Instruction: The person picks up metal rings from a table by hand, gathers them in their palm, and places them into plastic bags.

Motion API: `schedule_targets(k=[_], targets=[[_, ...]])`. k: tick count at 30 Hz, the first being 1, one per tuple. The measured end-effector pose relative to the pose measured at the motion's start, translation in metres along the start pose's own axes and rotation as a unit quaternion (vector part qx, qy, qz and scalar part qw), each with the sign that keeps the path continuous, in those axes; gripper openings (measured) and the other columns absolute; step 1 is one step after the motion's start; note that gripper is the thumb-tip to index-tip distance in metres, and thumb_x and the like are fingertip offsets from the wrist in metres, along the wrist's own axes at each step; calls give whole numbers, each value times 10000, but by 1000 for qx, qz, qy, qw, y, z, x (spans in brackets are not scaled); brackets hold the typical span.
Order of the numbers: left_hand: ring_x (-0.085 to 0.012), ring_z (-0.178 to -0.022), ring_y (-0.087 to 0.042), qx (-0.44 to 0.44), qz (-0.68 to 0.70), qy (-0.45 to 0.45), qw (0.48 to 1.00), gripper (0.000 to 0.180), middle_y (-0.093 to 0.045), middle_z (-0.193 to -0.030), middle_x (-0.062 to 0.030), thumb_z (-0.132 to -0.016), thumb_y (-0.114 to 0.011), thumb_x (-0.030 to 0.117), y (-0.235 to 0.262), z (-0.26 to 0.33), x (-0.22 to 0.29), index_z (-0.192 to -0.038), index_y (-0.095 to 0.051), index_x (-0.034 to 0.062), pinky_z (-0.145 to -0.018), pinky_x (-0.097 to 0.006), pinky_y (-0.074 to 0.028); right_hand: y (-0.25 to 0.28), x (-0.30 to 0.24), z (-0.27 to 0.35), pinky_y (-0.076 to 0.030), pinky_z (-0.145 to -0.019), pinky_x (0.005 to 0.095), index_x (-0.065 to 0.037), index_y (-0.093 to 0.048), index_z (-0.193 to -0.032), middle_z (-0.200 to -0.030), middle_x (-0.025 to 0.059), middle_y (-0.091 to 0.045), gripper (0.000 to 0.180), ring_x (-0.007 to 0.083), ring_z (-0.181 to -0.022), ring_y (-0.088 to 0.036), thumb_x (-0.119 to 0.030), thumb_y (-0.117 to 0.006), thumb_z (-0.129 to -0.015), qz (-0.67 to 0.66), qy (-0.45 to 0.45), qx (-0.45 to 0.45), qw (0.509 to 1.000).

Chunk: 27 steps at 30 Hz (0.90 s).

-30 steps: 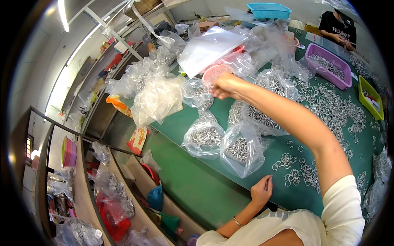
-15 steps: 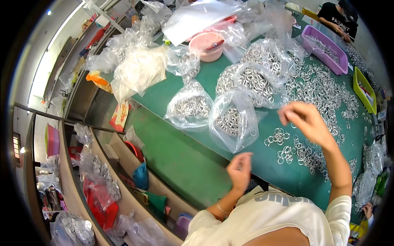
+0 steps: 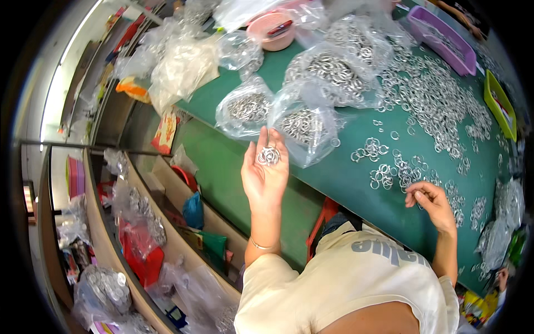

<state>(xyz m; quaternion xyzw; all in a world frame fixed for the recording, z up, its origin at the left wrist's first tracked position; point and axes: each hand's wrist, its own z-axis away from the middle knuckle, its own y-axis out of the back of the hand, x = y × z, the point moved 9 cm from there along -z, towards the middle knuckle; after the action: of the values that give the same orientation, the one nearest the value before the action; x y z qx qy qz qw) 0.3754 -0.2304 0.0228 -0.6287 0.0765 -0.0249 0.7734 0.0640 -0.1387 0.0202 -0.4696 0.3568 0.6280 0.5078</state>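
My left hand (image 3: 266, 172) is raised palm up, its fingers stretched out, with a small clump of silvery metal rings (image 3: 268, 156) resting on it. Just beyond its fingertips sits a clear plastic bag (image 3: 303, 131) full of similar rings. My right hand (image 3: 433, 203) is low over the green table (image 3: 356, 195), fingers curled and drawn together beside a loose group of rings (image 3: 409, 170). Whether anything is between those fingertips is too small to make out. Two smaller clusters of rings, an upper one (image 3: 369, 149) and a lower one (image 3: 382, 176), lie left of that hand.
More ring-filled bags (image 3: 248, 107) stand along the table. A broad spread of rings (image 3: 431, 106) lies at the right. Behind are a pink basket (image 3: 272, 42), a purple basket (image 3: 445, 42) and a green tray (image 3: 499, 106). Wooden shelving (image 3: 150, 209) stands to the left.
My left hand has moved up and left from the table edge and turned palm up, showing the rings. My right hand has come down and nearer, to the loose rings.
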Motion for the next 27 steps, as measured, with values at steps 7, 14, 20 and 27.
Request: schedule_targets(k=[7, 14, 20, 27], targets=[[-303, -1032, -454, 37, -18, 176, 984, 345, -476, -1077, -181, -888, -403, 123, 20, 23, -77, -1182, -403, -56, -932, -404, -404, 2, 31, 24, -447, -689, 255, 19, -588, -972, -799, 65, -600, 166, 131, -742, -564, -79, -484, -886, -27, -22, 38, 999], [-347, -1077, -414, 19, -235, -40, 971, 256, -455, -1021, -239, -786, -520, 18, -24, -14, -36, -967, -432, -139, -986, -494, -342, 18, 46, 43, -458, -687, 262, 23, -586, -969, -796, 70, -600, 175, 133, -734, -569, -102, -495, -889, -52, -8, 52, 997], [-286, -1205, -350, 67, -584, -281, 759, 381, -472, -1210, -164, -890, -444, 182, -28, -3, -11, -1188, -450, -56, -1026, -489, -238, 62, 67, 89, -459, -677, 278, -3, -579, -989, -813, 72, -604, 221, 154, -765, -577, -159, -596, -833, 63, -13, 154, 986], [-304, -1202, -374, -302, -876, -17, 376, 467, -381, -1303, -153, -797, -565, 53, 24, 38, -252, -1243, -430, 21, -988, -392, -313, 130, 72, 178, -308, -902, 446, -47, -500, -1154, -1251, 151, -375, 540, 342, -1123, -365, -191, -710, -677, 447, -14, 503, 740]])
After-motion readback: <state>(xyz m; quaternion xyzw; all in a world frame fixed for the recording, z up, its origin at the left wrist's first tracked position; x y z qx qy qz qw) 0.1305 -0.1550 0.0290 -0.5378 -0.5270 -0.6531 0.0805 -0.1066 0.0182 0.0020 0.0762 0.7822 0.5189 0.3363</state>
